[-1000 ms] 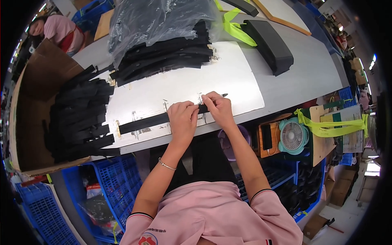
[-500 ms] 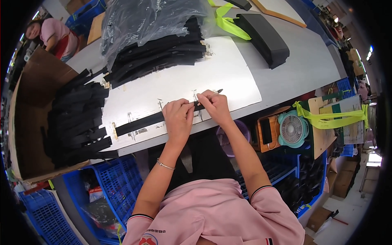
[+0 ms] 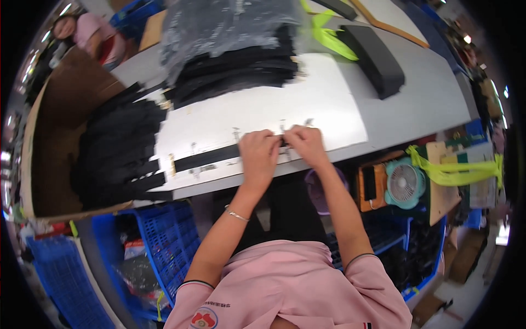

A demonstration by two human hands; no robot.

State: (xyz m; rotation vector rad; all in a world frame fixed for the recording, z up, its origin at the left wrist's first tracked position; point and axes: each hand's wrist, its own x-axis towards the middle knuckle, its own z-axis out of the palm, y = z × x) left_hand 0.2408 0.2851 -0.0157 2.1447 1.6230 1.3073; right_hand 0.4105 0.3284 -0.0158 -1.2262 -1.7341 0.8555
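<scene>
A long black fabric strip (image 3: 208, 157) lies along the near edge of the white board (image 3: 323, 93). Over its right part is my left hand (image 3: 259, 156), its fingers closed on the strip. My right hand (image 3: 306, 143) pinches at the strip's right end, close beside the left fingertips. A dark, blurred pen tip (image 3: 309, 122) sticks out above the right hand, and the rest of the pen is hidden by the fingers. Several marks and bits of tape show on the board around the strip.
Black strips (image 3: 123, 142) spill from a cardboard box (image 3: 52, 181) at left; another pile (image 3: 235, 71) lies under clear plastic (image 3: 219, 27). At back right is a black padded block (image 3: 375, 60). A fan (image 3: 405, 183), a phone (image 3: 369, 182) and blue crates (image 3: 170, 241) sit below table level.
The whole view has shifted, so the table appears farther right and slightly higher. My right fingers have drawn in at the strip's end, and less of the pen shows.
</scene>
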